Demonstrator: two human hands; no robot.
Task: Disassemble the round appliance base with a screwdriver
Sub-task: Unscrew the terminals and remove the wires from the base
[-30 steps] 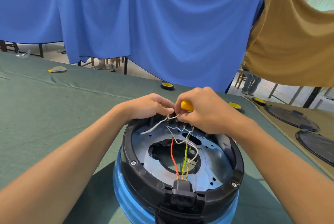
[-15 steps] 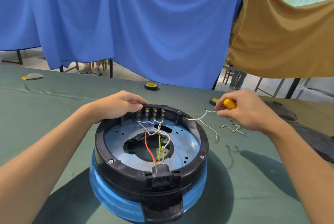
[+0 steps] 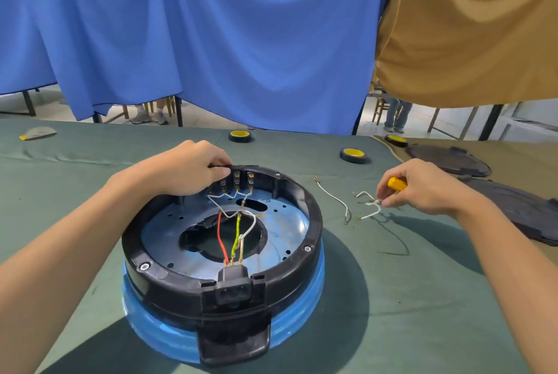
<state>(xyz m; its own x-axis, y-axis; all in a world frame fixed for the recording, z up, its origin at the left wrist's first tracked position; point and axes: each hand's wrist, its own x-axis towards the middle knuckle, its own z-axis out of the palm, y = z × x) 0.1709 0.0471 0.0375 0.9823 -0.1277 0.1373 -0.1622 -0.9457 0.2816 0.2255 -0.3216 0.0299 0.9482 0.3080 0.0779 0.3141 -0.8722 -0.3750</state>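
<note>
The round appliance base [image 3: 314, 216] sits upturned on the green table [image 3: 60, 168] right in front of me, black ring uppermost, power socket [image 3: 234, 286] toward me. My left hand [image 3: 187, 169] grips the far rim, fingers curled over the edge just beside the terminal block [image 3: 237, 179]. My right hand [image 3: 422, 189] is off to the side of the base, low over the cloth, fingers wrapped round the yellow handle of the screwdriver [image 3: 397, 184], with thumb and forefinger down at a small bundle of white wires [image 3: 370, 204]. The shaft is hidden in my palm, and I cannot tell whether my fingertips pinch the bundle or only touch it. Another loose white wire [image 3: 333, 198] lies between the bundle and the base.

As I read it, the step is setting freed leads aside before I go on with the terminals. To do that well I should leave them well apart from the base, so nothing drags back into the ring. My left hand should press the rim down firmly, since the base rides on a rounded blue body and could rock. The driver tip should seat square in a screw before I turn it, clear of the thin white leads at the block.
</note>
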